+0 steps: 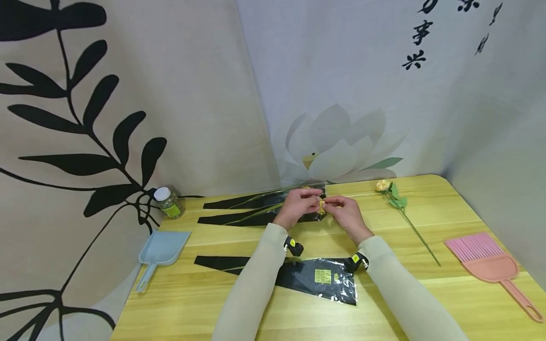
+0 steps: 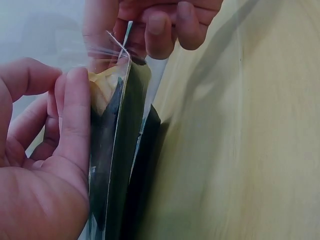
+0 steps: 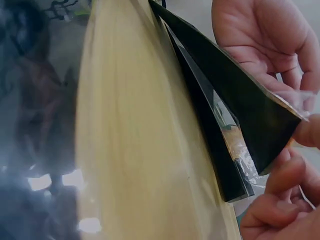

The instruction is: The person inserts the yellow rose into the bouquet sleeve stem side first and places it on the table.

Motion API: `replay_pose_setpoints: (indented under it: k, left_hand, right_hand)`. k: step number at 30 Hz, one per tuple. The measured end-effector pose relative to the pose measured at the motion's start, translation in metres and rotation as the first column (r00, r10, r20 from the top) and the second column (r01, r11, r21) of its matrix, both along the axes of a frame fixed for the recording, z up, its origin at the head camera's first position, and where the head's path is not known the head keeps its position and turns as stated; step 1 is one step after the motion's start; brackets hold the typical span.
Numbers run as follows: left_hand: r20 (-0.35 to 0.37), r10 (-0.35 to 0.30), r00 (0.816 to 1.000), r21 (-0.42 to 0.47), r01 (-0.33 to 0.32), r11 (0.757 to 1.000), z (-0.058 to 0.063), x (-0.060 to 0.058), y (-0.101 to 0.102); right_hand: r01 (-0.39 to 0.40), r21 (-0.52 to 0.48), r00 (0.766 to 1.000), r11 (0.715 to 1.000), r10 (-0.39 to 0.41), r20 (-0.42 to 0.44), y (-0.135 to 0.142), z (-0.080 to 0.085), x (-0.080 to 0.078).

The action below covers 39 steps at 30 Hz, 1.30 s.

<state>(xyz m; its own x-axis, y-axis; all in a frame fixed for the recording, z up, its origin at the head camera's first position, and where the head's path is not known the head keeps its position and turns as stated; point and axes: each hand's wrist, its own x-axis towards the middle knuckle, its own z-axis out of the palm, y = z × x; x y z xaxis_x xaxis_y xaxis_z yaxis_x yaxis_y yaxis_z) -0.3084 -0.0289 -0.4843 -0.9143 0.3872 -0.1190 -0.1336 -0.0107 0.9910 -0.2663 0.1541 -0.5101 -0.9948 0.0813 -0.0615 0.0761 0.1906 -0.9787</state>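
At the back of the table, my two hands work at the mouth of a black flower sleeve (image 1: 251, 218) with a clear front. A yellow rose (image 2: 102, 87) sits inside it, its bloom at the wide end. My left hand (image 1: 298, 206) pinches the clear film on one side of the mouth with thumb and fingers. Opposite, my right hand (image 1: 346, 215) pinches the mouth's other corner; in the right wrist view that hand (image 3: 285, 200) is partly cut off by the frame. Behind lies another black sleeve (image 1: 232, 202) with a stem in it.
Nearer me lies a third black sleeve (image 1: 298, 277) with a gold label, partly under my forearms. A loose yellow rose (image 1: 398, 203) lies to the right, beside a pink brush-and-dustpan piece (image 1: 490, 265). At left are a blue dustpan (image 1: 164, 248) and a white-lidded jar (image 1: 169, 203).
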Motion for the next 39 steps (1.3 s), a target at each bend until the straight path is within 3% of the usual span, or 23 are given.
replay_pose_setpoints:
  k: [6,22,32,39]
  left_hand:
    - [-0.001,-0.026,1.0,0.006,0.026,1.0,-0.004,-0.001,0.001]
    - [0.01,-0.017,1.0,0.028,0.017,0.999,-0.007,0.001,0.003]
    - [0.029,0.025,0.999,0.059,-0.026,0.998,-0.015,0.001,0.007]
    - [0.028,0.031,0.999,-0.001,-0.031,1.0,-0.015,0.007,0.01]
  right_hand:
    - [-0.035,0.007,0.999,0.999,0.035,0.017,-0.001,0.0,-0.001]
    - [-0.186,0.088,0.982,0.979,0.183,0.037,-0.001,0.003,-0.002]
    - [-0.166,0.073,0.986,0.984,0.166,0.001,0.004,0.002,-0.002]
    - [-0.162,0.071,0.987,0.984,0.161,0.016,0.013,-0.001,0.0]
